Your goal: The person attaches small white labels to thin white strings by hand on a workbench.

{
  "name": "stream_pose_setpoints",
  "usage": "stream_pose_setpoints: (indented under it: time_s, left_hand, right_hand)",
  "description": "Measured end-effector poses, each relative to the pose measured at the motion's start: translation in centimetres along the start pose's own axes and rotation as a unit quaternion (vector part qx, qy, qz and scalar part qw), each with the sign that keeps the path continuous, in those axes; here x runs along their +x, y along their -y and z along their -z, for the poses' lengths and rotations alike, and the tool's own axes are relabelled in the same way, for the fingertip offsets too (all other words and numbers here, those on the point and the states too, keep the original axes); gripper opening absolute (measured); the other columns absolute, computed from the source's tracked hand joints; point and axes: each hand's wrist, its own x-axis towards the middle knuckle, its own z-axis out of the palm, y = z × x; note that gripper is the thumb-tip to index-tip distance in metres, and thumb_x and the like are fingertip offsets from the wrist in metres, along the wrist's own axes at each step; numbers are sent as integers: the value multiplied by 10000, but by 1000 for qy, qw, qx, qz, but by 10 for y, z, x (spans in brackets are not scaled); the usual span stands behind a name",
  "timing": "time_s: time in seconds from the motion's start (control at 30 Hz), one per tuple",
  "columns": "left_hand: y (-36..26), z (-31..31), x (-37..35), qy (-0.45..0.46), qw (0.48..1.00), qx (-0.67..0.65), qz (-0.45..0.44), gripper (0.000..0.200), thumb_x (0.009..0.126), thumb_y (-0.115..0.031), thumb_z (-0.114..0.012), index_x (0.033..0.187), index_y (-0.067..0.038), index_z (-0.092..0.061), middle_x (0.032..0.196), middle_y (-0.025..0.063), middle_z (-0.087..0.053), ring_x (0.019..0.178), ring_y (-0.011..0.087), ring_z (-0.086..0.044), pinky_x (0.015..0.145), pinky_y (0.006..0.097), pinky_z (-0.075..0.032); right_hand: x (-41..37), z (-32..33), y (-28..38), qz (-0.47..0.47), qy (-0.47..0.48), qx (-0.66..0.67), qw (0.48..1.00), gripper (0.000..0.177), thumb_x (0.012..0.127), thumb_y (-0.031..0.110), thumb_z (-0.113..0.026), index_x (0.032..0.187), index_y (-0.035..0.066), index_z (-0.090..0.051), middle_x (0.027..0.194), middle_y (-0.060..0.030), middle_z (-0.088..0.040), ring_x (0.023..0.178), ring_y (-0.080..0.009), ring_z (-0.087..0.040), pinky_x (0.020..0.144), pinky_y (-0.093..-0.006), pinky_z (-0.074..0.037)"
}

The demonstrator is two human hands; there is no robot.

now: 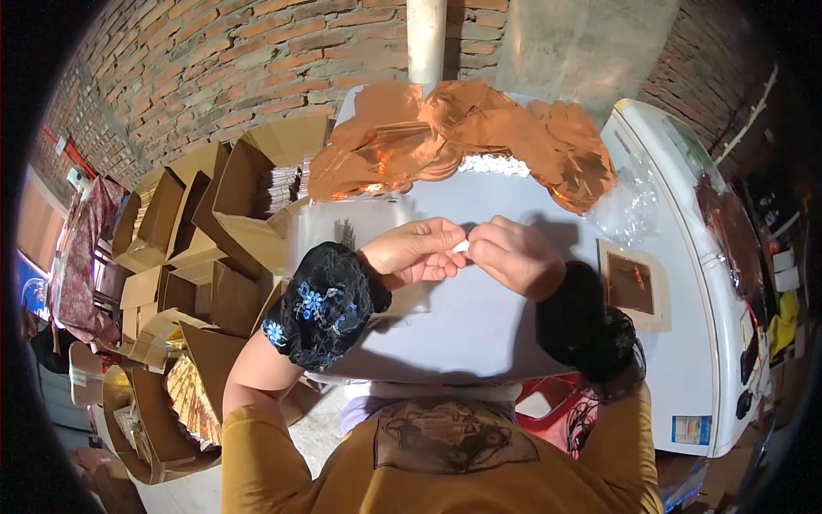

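1. The left hand (pixel 415 253) and right hand (pixel 512 257) meet above the white table (pixel 479 334), and the thumb and fingers of each are closed in a pinch on opposite ends of a small white piece (pixel 462 247), held up between them just above the tabletop
2. What the piece is made of is too small to tell
3. Done, by the look of it: one card (pixel 632 287) with a copper square on it lies flat to the right, well apart from the hands
4. Left, as I judge it: the heap of copper foil (pixel 462 137) at the far edge looks unused
5. Count: two hands, one white piece, one card, one foil heap whose sheets overlap too much to number, and several open cardboard boxes (pixel 231 197) on the left
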Motion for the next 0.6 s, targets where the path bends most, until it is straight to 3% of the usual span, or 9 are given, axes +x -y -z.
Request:
stream_pose_setpoints:
  time_s: [0.1,0.2,0.27,0.3,0.37,0.4,0.5,0.53,0.6]
  left_hand:
    - [8,5,5,-4,1000,-1,-10,168,929,-192,-576,979,-38,-530,829,43,-609,714,96,-597,693,213,-524]
    - [13,3,3,-6,995,83,-54,138,918,-166,-590,965,-46,-540,840,28,-605,737,93,-585,693,220,-493]
    - [13,-5,-1,-17,980,168,-107,122,918,-152,-583,952,-44,-537,851,14,-600,751,94,-568,680,249,-464]
    - [15,-8,-3,-27,964,225,-142,120,915,-147,-582,949,-43,-535,849,19,-595,756,110,-569,677,252,-463]
    - [19,-14,-7,-47,917,334,-210,115,909,-138,-579,944,-41,-530,847,29,-583,767,143,-571,671,260,-461]
    - [16,-14,-8,-62,756,552,-345,119,852,-62,-580,953,-40,-520,862,68,-541,805,228,-565,671,285,-469]
    - [11,-11,-9,-3,577,699,-422,184,795,2,-570,974,-23,-532,928,115,-555,842,275,-578,721,340,-491]
    - [10,-6,-8,21,547,726,-417,225,740,-17,-585,960,-25,-538,962,109,-558,853,301,-574,738,359,-498]
    - [10,-5,-9,70,508,732,-449,191,738,-45,-593,917,-24,-531,974,115,-556,861,294,-579,745,360,-504]
  right_hand:
    - [-3,2,-1,9,44,-41,998,170,731,65,-663,848,54,-540,781,-58,-513,738,-237,-557,625,-343,-493]
    - [-11,-7,2,-35,2,-14,999,128,787,83,-648,853,51,-544,795,-38,-534,722,-185,-557,628,-321,-491]
    - [-16,-9,12,-225,-12,195,955,92,831,90,-621,856,49,-542,814,-20,-550,718,-141,-546,639,-286,-475]
    - [-17,-11,16,-313,-20,295,902,80,852,94,-607,857,48,-542,824,-10,-558,716,-119,-541,644,-269,-467]
    - [-20,-21,16,-402,-63,507,760,62,871,98,-584,867,50,-546,840,-2,-565,726,-89,-528,656,-238,-447]
    - [-23,-27,16,-436,-85,600,666,56,881,100,-573,872,51,-548,849,2,-569,731,-73,-522,662,-223,-437]
    - [-32,-37,19,-492,-99,746,437,44,862,70,-582,891,52,-554,834,-3,-564,731,-75,-515,674,-204,-419]
    - [-38,-44,19,-492,-110,773,385,38,878,76,-569,899,46,-562,823,-5,-560,713,-67,-521,651,-192,-452]
    - [-46,-52,19,-474,-110,835,255,43,889,75,-559,890,32,-564,814,-7,-558,698,-68,-529,622,-176,-475]
